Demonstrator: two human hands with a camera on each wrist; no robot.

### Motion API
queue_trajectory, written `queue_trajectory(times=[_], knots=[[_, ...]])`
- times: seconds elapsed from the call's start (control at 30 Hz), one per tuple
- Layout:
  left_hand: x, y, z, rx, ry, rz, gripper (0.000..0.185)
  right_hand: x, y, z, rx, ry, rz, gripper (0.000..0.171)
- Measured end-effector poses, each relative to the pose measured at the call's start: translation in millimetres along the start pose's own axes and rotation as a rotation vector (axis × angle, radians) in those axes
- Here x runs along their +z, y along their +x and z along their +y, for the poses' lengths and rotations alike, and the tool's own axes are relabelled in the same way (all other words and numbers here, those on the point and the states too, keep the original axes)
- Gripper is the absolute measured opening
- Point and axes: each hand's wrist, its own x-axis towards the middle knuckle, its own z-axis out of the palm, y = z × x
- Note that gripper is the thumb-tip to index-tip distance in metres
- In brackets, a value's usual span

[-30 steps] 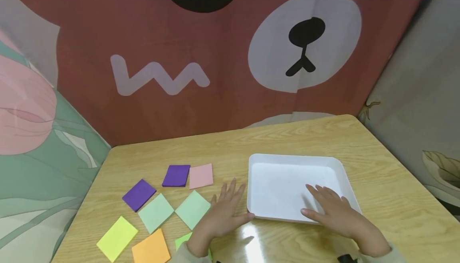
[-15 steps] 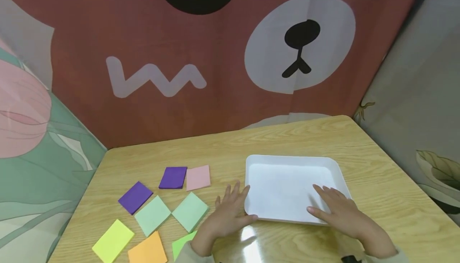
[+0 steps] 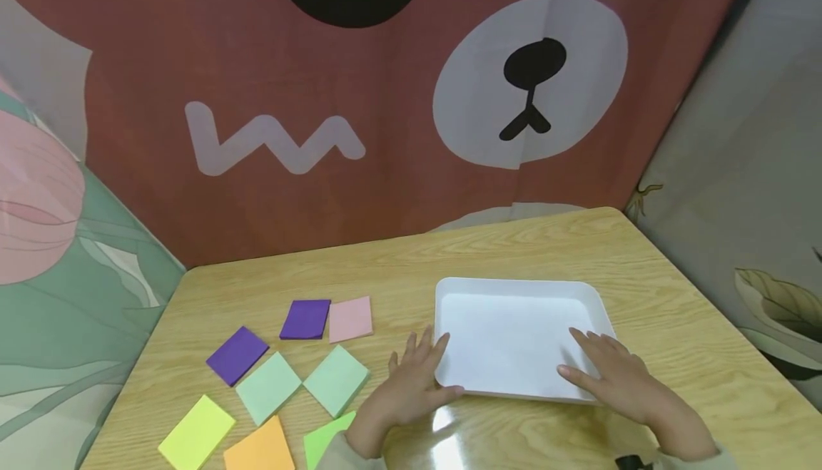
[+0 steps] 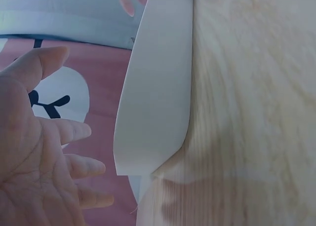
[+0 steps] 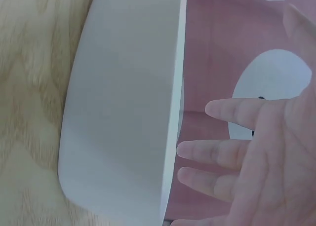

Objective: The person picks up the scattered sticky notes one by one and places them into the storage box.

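Backdrop: red-brown printed cloth behind a wood-grain table. White tray lies flat on the table, between the two hands at its near side and right of the loose square paper pads.

Left hand: at the tray's near left corner, fingers straight and spread apart, thumb out; holds nothing. The left wrist view shows a gap between fingertips and tray wall. Right hand: over the tray's near right part, fingers extended with small gaps, thumb well apart. One fingertip overlaps the rim in the right wrist view; contact cannot be told.

Handling (judged): tray looks like moulded plastic, so probably light, fairly stiff, not fragile. Smooth walls may slip under dry fingertips, and the base could slide on the glossy tabletop. Best hold: opposite short sides, thumbs over the rim, fingers beneath the wall, both ends level.
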Motion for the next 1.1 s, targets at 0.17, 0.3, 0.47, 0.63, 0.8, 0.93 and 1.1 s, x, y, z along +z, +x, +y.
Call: queue_trajectory(times=[0.17,0.3,0.47,0.63,0.8,0.93,1.1], knots=[[1.7,3.0,1.1,-0.003,0.005,-0.001,0.074,-3.3,-1.5,6.2,0.020,0.003,0.009,0.069],[3.2,5.4,1.0,-0.001,-0.004,-0.006,0.075,-4.9,-2.6,11.1,0.037,0.010,0.013,0.069],[5.5,6.6,-0.2,-0.002,-0.024,-0.006,0.075,-5.3,-4.7,16.8,0.055,0.031,0.018,0.068],[8.4,9.2,-0.9,0.003,-0.027,-0.006,0.074,-6.5,-6.1,23.7,0.072,0.023,0.029,0.068],[10.5,11.0,-0.5,-0.002,-0.037,-0.007,0.074,-6.7,-7.4,29.8,0.096,0.040,0.019,0.070],[11.3,13.2,-0.7,-0.007,-0.050,0.005,0.074,-6.6,-7.9,32.3,0.121,0.087,-0.004,0.071],[12.5,18.2,-4.2,-0.002,-0.049,0.028,0.073,-6.4,-5.0,33.9,0.144,0.124,-0.014,0.074]])
